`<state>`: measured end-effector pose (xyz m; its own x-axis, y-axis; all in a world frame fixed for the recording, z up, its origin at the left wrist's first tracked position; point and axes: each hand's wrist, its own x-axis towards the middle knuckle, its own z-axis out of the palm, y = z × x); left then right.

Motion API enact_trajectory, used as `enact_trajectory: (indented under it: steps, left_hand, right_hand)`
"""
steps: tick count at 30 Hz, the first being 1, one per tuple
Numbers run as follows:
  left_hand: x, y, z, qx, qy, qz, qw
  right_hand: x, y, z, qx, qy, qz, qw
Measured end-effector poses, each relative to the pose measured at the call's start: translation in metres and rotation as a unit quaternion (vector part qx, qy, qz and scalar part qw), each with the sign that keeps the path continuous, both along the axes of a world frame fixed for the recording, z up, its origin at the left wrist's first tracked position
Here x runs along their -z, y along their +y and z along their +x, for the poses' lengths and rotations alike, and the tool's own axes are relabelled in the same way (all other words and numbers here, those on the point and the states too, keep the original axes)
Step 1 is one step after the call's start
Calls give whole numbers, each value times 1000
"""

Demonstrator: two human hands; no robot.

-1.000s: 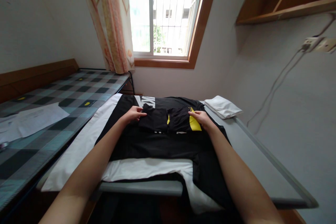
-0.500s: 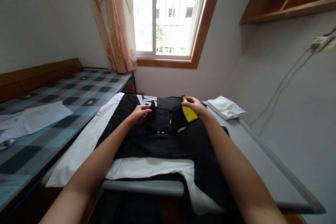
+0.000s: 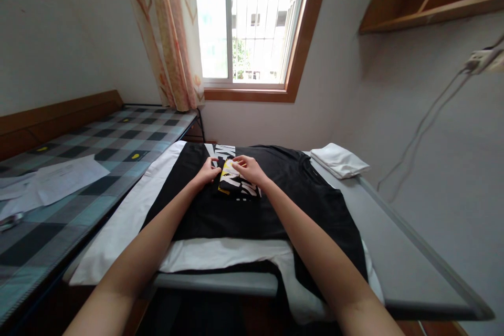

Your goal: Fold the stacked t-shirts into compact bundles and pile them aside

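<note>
- Right hand (image 3: 252, 170) is pinching the small garment (image 3: 232, 185), which is lying doubled over on the black shirt (image 3: 236, 223);
- left hand (image 3: 207, 172) is meeting its edge; grip unclear.

Checked mattress (image 3: 149, 122): papers (image 3: 65, 181) lie toward its right edge; small shiny object (image 3: 11, 220) near their near side. Wooden board (image 3: 59, 115) along mattress's left edge. Floral curtain (image 3: 171, 37) hangs left of barred window (image 3: 252, 31). Right wall: wooden shelf (image 3: 433, 17) high up; socket (image 3: 478, 61) with cords (image 3: 421, 126) trailing down.
</note>
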<state>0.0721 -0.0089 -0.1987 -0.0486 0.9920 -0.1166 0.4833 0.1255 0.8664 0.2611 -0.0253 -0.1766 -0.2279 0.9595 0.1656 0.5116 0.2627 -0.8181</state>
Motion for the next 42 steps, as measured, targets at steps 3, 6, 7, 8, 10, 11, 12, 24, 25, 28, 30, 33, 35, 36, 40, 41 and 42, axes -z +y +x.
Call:
enact_trajectory:
  steps: [3, 6, 7, 8, 10, 11, 12, 24, 25, 28, 30, 33, 35, 36, 40, 41, 42]
  left_hand:
    - [0, 2, -1, 12, 106, 57, 993]
    - [0, 1, 3, 43, 161, 95, 981]
    - [0, 1, 4, 53, 169, 100, 979]
    - [0, 1, 5, 60, 173, 103, 978]
    - [1, 1, 6, 64, 161, 96, 980]
    - [1, 1, 6, 62, 144, 86, 984]
    - [1, 2, 5, 58, 118, 70, 989]
    - [-15, -6, -9, 25, -52, -51, 997]
    - [-16, -6, -11, 33, -57, -59, 996]
    - [-19, -6, -14, 47, -62, -79, 994]
    - [-20, -7, -14, 46, -54, -85, 994]
    - [-20, -10, -11, 31, -48, -79, 995]
    - [-20, -12, -9, 29, -66, -61, 996]
    - [-20, -12, -9, 34, -78, -50, 995]
    - [-24, -11, -14, 88, -70, -68, 991]
    - [-26, -11, -16, 105, -56, -84, 989]
    - [-27, -11, -19, 122, -44, -100, 987]
  right_hand:
    - [10, -1, 20, 127, -49, 49, 989]
    - [25, -2, 30, 179, -63, 41, 981]
    - [30, -2, 30, 169, -58, 35, 983]
    - [34, -2, 29, 152, -52, 33, 986]
    - [41, -1, 25, 116, -41, 45, 991]
    - [44, -1, 23, 101, -35, 55, 993]
    - [45, 0, 22, 88, -31, 63, 994]
    - [50, -3, 27, 9, -89, 37, 995]
    - [51, -3, 27, 6, -87, 34, 996]
    - [51, -3, 28, 0, -78, 33, 996]
    - [50, -3, 28, -1, -76, 34, 997]
    - [49, -4, 28, -3, -81, 36, 996]
    - [49, -5, 29, -4, -83, 40, 996]
    - [49, -4, 29, 0, -81, 43, 996]
    - [54, 2, 32, 60, -47, 70, 995]
    - [56, 4, 33, 78, -32, 82, 993]
    - [58, 6, 35, 94, -16, 95, 991]
